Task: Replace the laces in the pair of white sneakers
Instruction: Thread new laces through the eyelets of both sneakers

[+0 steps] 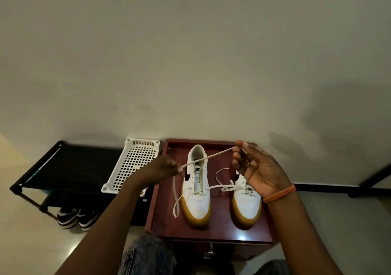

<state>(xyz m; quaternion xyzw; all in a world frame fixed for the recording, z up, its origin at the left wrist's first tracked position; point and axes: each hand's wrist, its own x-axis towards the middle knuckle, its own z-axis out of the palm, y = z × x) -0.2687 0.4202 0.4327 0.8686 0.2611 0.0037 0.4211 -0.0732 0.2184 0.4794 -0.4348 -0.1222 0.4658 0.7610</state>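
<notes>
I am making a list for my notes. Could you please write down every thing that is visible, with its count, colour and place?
white sneakers with tan soles: 2, on the wooden box
cream flat shoelace: 1, stretched between both hands above the left sneaker
dark red wooden box: 1, centre, against wall
white plastic lattice basket: 1, left of box
black metal rack: 1, far left
black shoes with white stripes: 2, under rack
orange wristband: 1, right wrist
left hand: pinches lace
right hand: pinches lace
</notes>
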